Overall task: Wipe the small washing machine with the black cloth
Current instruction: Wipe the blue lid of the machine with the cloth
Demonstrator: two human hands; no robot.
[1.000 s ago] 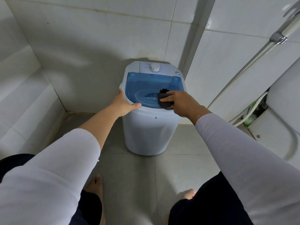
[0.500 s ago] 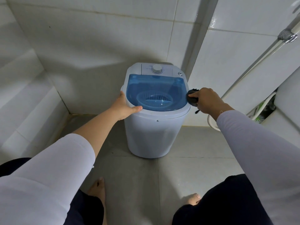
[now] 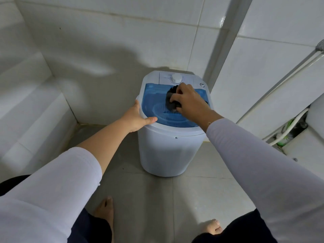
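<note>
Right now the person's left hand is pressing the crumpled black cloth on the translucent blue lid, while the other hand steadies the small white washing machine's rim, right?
Not quite: the head view shows the right hand pressing the crumpled black cloth on the translucent blue lid. The left hand steadies the small white washing machine's rim.

One small white plastic washing machine [image 3: 171, 151] with one translucent blue lid [image 3: 154, 95] is standing on the grey tiled floor [image 3: 140, 199]. One round white dial [image 3: 176, 78] is sitting on its panel. One crumpled black cloth [image 3: 171, 102] is lying on the lid. Two bare hands are showing, the left hand [image 3: 138, 116] and the right hand [image 3: 189, 100], and two bare feet, one [image 3: 105, 211] and another [image 3: 212, 227]. Two white hoses [image 3: 287, 123] are hanging at the right.
</note>
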